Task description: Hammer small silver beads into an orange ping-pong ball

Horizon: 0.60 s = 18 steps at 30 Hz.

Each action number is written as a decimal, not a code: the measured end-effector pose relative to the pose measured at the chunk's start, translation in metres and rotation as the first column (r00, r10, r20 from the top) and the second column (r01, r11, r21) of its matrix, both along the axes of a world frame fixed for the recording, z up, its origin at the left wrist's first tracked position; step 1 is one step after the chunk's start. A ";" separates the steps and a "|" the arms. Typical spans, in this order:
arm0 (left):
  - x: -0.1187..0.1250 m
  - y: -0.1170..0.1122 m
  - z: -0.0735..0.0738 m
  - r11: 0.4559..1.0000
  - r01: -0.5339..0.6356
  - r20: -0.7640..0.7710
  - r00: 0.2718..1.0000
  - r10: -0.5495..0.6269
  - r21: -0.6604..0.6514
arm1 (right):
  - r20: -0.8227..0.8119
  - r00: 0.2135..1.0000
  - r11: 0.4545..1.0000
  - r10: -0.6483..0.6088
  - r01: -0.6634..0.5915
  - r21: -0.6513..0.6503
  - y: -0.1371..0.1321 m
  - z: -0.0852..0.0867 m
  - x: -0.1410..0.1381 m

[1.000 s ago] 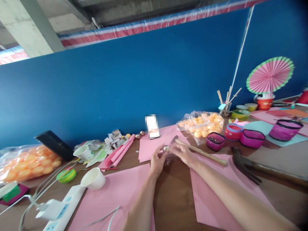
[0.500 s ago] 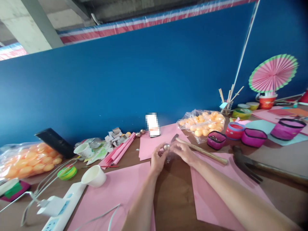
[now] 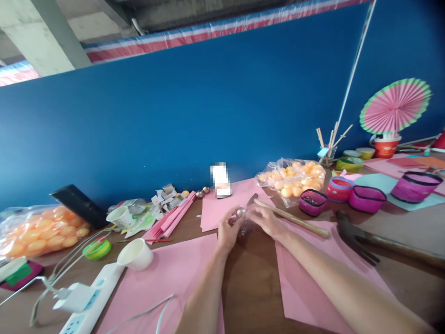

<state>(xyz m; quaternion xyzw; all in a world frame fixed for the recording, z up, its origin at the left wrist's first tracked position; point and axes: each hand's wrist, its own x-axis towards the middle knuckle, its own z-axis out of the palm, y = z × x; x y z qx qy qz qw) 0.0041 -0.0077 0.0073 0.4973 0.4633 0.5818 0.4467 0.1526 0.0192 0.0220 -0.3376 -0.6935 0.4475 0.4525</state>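
In the middle of the table, my left hand (image 3: 227, 232) is closed, with its fingertips around a small shiny metallic ball (image 3: 240, 212). My right hand (image 3: 266, 221) meets it from the right, fingers pinched close beside the ball. Whatever those fingers may hold is hidden and blurred. Below and between the hands is another shiny shape (image 3: 242, 230), partly covered by the left fingers. A small hammer (image 3: 295, 218) with a wooden handle lies just beyond my right hand. Under its head end is a pink sheet (image 3: 212, 218).
A claw hammer (image 3: 368, 239) lies right, near magenta fabric containers (image 3: 366, 199). Bags of orange balls (image 3: 292, 178) stand on both sides. A white cup (image 3: 135, 255), power strip (image 3: 104, 290) and cables are at left. Two shiny balls (image 3: 202, 191) rest near the blue partition (image 3: 208, 106).
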 end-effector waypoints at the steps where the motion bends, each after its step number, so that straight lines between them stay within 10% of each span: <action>1: 0.000 0.000 0.000 1.000 -0.003 0.002 1.000 0.003 -0.003 | 0.004 1.000 1.000 -0.001 0.001 0.000 0.000 0.000 0.000; 18: -0.002 0.001 -0.004 1.000 -0.002 0.003 1.000 0.002 0.016 | 0.023 1.000 1.000 0.001 -0.001 0.009 -0.001 0.003 0.000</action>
